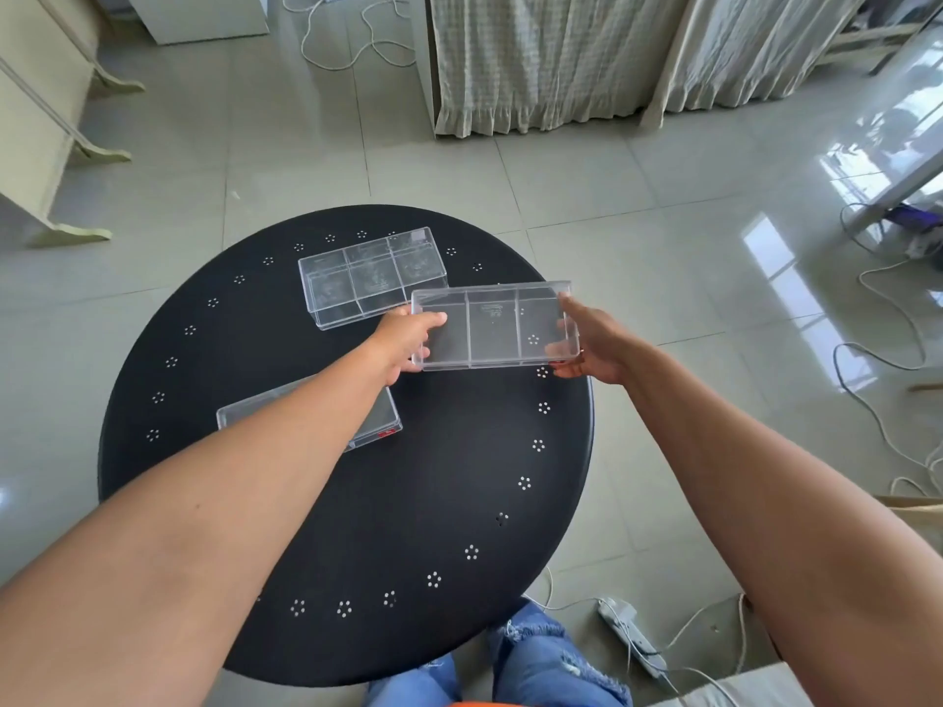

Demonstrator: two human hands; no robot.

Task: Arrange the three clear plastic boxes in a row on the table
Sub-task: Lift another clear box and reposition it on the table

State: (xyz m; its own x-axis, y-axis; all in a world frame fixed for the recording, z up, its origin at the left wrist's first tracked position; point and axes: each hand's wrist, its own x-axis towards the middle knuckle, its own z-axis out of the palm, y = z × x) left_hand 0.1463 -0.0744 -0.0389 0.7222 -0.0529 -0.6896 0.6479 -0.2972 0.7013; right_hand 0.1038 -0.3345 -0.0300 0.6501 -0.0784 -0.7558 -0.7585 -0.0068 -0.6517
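Note:
A clear plastic box with three compartments [494, 326] is held above the right side of the round black table [433, 502]. My left hand [405, 344] grips its left end and my right hand [592, 344] grips its right end. A second clear box with several compartments [370, 275] rests on the table's far side, just left of and behind the held one. A third clear box [380, 418] lies on the table's left part, mostly hidden under my left forearm.
The table has a ring of small hole clusters near its rim. Tiled floor surrounds it, with a power strip [630, 635] and cables at the lower right, curtains [561, 58] at the back and pale furniture [46, 114] at the left.

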